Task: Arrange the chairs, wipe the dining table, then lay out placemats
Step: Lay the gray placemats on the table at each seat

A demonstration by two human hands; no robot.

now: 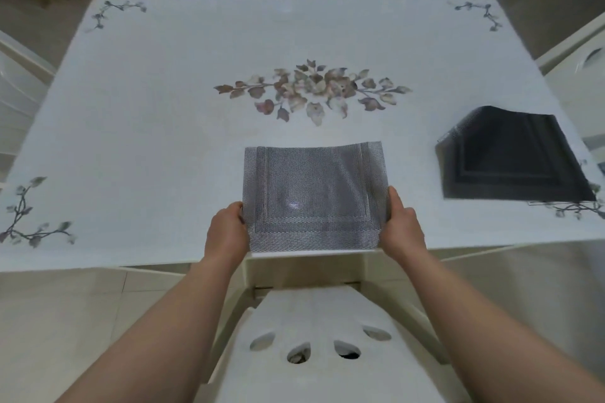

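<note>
— Which step is this?
— Placemats: the left hand (226, 232) and right hand (401, 226) pinch the side edges of a grey placemat (314, 199) at the dining table (163, 108)'s near edge, above a chair (314, 330).
— Next?
— Probably squaring it, then spreading the dark stack (510, 160) lying to the right.
— Any writing?
— None legible.

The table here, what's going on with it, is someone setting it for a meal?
Yes, it looks that way. A person stands behind a white chair at the near side of the dining table. They hold a grey placemat at the table's near edge, the left hand gripping its left side and the right hand its right side. A pile of darker mats lies by the table's right edge, not yet laid out.
</note>
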